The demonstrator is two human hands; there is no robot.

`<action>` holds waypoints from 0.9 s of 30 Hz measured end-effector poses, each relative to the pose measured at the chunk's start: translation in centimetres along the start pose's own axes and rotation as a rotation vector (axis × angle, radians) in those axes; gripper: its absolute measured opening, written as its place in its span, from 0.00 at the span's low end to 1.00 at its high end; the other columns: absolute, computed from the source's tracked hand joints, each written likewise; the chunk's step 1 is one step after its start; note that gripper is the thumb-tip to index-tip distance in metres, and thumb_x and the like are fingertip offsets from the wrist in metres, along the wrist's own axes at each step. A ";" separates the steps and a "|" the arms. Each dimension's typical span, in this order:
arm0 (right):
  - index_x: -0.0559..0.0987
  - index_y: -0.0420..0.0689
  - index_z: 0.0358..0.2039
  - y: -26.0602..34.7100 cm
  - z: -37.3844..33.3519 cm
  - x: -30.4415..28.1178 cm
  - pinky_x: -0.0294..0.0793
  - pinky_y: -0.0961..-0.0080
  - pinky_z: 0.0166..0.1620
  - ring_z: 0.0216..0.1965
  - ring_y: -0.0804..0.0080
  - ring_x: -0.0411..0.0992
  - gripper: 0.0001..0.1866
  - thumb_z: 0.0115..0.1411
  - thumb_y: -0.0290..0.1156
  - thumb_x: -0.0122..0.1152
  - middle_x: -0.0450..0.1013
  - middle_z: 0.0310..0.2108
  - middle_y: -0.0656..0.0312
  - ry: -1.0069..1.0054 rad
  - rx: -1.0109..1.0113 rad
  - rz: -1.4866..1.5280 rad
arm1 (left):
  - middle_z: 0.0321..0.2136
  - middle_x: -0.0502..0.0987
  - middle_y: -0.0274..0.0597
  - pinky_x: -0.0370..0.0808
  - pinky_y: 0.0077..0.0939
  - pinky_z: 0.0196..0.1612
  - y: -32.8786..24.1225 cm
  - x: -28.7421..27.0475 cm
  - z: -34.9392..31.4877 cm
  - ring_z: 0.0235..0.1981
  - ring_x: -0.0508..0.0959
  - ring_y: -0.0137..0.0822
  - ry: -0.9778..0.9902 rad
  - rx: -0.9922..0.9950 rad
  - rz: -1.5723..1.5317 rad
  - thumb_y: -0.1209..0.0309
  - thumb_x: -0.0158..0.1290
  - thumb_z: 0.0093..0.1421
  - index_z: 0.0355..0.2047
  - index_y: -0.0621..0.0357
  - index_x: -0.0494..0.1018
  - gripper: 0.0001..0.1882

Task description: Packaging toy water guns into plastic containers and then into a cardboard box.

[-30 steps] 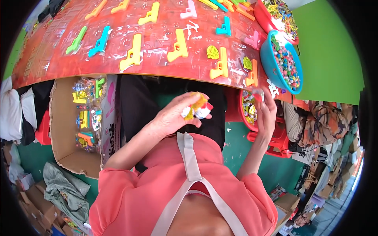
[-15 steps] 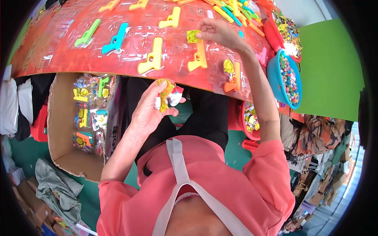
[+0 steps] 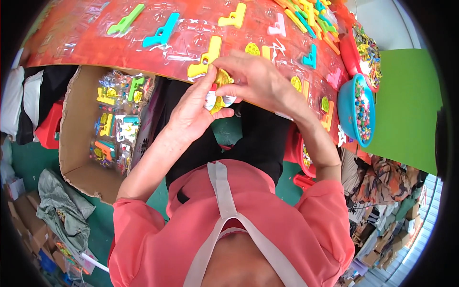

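My left hand (image 3: 191,107) is closed around a small handful of yellow patterned toy pieces (image 3: 223,77) with some white-and-red bits among them, held just off the table's near edge. My right hand (image 3: 267,79) reaches across to that handful, its thumb and fingers closed on a yellow piece there. Right beyond both hands, a yellow toy gun (image 3: 208,56) lies in a clear plastic blister sheet (image 3: 179,60). Past my right knuckles is a round yellow piece (image 3: 252,48) beside another gun, partly covered by the hand. A further round yellow piece (image 3: 296,83) shows beside my right wrist.
Blue (image 3: 161,31), green and pink toy guns lie in blister sheets on the red table. At the right stand a blue basin (image 3: 351,110) of colourful beads and red containers. Left of my legs, a cardboard box (image 3: 79,138) holds filled packs. Loose coloured parts are piled at the far right.
My right hand has come back from the blister sheet to the handful in my left hand. A round yellow piece now lies beside the gun where it was. The view has shifted.
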State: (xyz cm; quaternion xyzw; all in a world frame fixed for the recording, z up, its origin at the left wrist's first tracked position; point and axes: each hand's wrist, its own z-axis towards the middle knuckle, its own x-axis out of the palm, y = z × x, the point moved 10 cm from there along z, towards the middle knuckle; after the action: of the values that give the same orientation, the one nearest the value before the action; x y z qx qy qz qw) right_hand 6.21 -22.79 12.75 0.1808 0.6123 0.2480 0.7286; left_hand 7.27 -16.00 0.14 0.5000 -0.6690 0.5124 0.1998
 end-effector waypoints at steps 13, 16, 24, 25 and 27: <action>0.74 0.42 0.50 -10.6 5.5 1.4 0.73 0.85 0.29 0.29 0.84 0.74 0.17 0.61 0.30 0.63 0.74 0.40 0.65 -0.003 0.405 0.808 | 0.37 0.78 0.40 0.78 0.30 0.32 -2.3 -1.7 -2.0 0.38 0.82 0.37 0.031 0.056 -0.021 0.62 0.50 0.67 0.59 0.55 0.67 0.22; 0.74 0.43 0.47 -12.2 6.3 2.9 0.71 0.87 0.26 0.27 0.85 0.74 0.17 0.60 0.34 0.65 0.74 0.36 0.66 -0.005 0.468 0.994 | 0.37 0.78 0.40 0.76 0.28 0.30 -2.5 -2.5 -3.1 0.37 0.82 0.37 0.043 0.065 -0.041 0.63 0.50 0.67 0.59 0.54 0.66 0.22; 0.75 0.43 0.37 -14.3 7.0 3.6 0.67 0.85 0.27 0.23 0.82 0.69 0.13 0.60 0.38 0.65 0.73 0.26 0.67 -0.040 0.540 0.399 | 0.42 0.79 0.44 0.69 0.21 0.22 -5.4 -5.0 -3.6 0.33 0.81 0.35 -0.014 0.191 -0.046 0.55 0.49 0.68 0.52 0.52 0.67 0.19; 0.75 0.43 0.37 -14.7 6.9 3.9 0.67 0.85 0.27 0.23 0.82 0.69 0.13 0.60 0.38 0.65 0.73 0.26 0.67 -0.038 0.540 0.399 | 0.43 0.79 0.45 0.68 0.22 0.22 -5.5 -5.3 -3.4 0.33 0.81 0.35 -0.018 0.177 -0.077 0.54 0.48 0.68 0.50 0.53 0.68 0.19; 0.76 0.42 0.40 -13.0 7.8 2.6 0.68 0.78 0.28 0.25 0.77 0.69 0.14 0.60 0.37 0.64 0.70 0.23 0.66 -0.120 0.277 -0.046 | 0.42 0.79 0.45 0.68 0.22 0.22 -5.8 -5.1 -3.2 0.34 0.81 0.36 0.003 0.163 -0.099 0.54 0.47 0.68 0.49 0.55 0.69 0.19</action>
State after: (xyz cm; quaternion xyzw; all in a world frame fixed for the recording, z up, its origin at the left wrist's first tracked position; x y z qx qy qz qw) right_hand 16.04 -31.51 4.79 0.2798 0.5998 0.1331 0.7377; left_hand 13.67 -10.66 0.22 0.5460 -0.5994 0.5555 0.1847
